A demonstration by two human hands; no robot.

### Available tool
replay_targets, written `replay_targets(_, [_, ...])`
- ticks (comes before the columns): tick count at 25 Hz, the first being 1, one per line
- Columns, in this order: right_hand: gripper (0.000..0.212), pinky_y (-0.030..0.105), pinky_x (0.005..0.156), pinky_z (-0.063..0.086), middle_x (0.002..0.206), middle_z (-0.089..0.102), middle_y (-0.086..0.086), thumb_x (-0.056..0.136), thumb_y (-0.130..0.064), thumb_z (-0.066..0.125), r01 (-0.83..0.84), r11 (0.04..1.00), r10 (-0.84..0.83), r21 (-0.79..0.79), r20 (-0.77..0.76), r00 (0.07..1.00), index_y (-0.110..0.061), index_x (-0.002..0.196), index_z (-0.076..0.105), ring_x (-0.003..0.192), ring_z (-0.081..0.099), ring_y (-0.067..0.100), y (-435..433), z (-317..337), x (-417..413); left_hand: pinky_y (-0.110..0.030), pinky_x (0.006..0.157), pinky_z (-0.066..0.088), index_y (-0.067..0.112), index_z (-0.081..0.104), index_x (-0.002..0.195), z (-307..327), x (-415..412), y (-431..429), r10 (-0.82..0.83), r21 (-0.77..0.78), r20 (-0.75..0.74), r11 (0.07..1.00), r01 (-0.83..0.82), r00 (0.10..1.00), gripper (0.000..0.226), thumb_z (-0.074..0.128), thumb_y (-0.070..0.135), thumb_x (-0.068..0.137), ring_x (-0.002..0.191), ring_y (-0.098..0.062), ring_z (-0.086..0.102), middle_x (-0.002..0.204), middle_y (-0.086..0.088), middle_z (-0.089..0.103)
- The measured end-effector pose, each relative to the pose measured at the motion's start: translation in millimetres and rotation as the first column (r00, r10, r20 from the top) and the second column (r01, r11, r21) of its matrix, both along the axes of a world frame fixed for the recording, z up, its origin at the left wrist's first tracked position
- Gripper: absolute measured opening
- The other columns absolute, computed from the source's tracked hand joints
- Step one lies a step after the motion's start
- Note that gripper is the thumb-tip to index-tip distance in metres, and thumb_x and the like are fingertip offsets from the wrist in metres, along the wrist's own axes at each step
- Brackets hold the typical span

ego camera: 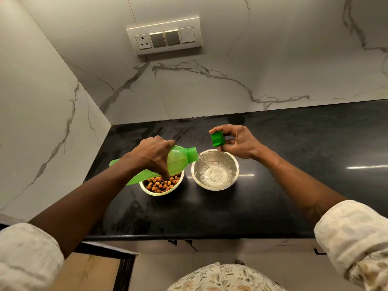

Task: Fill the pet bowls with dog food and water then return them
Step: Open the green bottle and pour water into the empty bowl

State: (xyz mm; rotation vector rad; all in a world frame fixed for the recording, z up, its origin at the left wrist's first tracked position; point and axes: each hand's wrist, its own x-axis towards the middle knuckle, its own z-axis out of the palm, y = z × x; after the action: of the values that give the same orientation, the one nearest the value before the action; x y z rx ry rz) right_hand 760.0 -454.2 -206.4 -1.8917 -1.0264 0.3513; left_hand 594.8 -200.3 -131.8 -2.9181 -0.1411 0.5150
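The left hand grips the tilted bottle, pouring into the water bowl. The right hand pinches the cap. Risk: overfilling floods the worktop.

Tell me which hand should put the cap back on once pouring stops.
Right. The right hand pinches the cap close to the mouth of the bottle, above the water bowl. The left hand grips the tilted bottle, so it can only steady it.
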Motion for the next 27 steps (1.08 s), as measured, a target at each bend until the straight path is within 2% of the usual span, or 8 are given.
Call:
replay_targets(4, [0.056,0.041,0.1,0.059,0.132,0.062,-0.001,0.082,-0.001,0.081,0.0,1.0,0.0,0.005,-0.003,1.0,-0.027,0.13,0.066,0.123,0.062,0.023,1.3,0.5,-1.8,-0.036,0.074,0.058,0.021,0.047,0.146,3.5,-1.1,1.9,-0.003,0.012,-0.011,1.0,0.003,1.0,0.113,0.091,0.065,0.052,0.097,-0.024,0.061,0.105,-0.004,0.061])
replay_targets(10, [0.057,0.037,0.098,0.059,0.13,0.062,-0.004,0.082,-0.002,0.081,-0.004,1.0,0.004,0.006,0.006,1.0,-0.033,0.128,0.065,0.122,0.062,0.022,2.3,2.0,-2.9,-0.033,0.072,0.055,0.022,0.045,0.149,7.0,-1.0,5.4,-0.015,0.029,-0.003,0.999,0.015,1.0,0.117,0.091,0.068,0.052,0.097,-0.024,0.06,0.108,-0.006,0.063])
replay_targets(19, [0.056,0.037,0.098,0.058,0.131,0.062,-0.002,0.083,-0.005,0.081,0.003,1.0,-0.003,0.001,0.026,1.0,-0.029,0.13,0.066,0.123,0.061,0.022,4.2,1.7,-1.6,-0.039,0.074,0.062,0.021,0.049,0.144,16.6,-0.7,10.0,-0.024,0.04,0.01,0.999,0.024,1.0,0.113,0.092,0.067,0.049,0.088,-0.022,0.063,0.103,-0.003,0.065])
replay_targets(23, [0.056,0.038,0.098,0.059,0.132,0.062,-0.001,0.082,-0.006,0.082,0.005,1.0,-0.005,0.003,0.032,0.999,-0.028,0.131,0.066,0.122,0.061,0.022,4.0,0.5,-0.6,-0.033,0.07,0.055,0.021,0.049,0.146,20.8,1.5,11.6,-0.036,0.049,0.016,0.998,0.035,0.999,0.113,0.092,0.064,0.051,0.087,-0.02,0.061,0.103,-0.002,0.066])
replay_targets(27, [0.056,0.037,0.098,0.059,0.132,0.062,-0.002,0.082,-0.006,0.082,0.01,1.0,-0.011,0.008,0.032,0.999,-0.027,0.131,0.066,0.122,0.062,0.021,3.1,-0.2,-0.8,-0.032,0.067,0.055,0.022,0.049,0.145,25.9,2.4,12.3,-0.039,0.075,0.029,0.997,0.036,0.999,0.114,0.091,0.067,0.049,0.086,-0.021,0.062,0.1,-0.002,0.066])
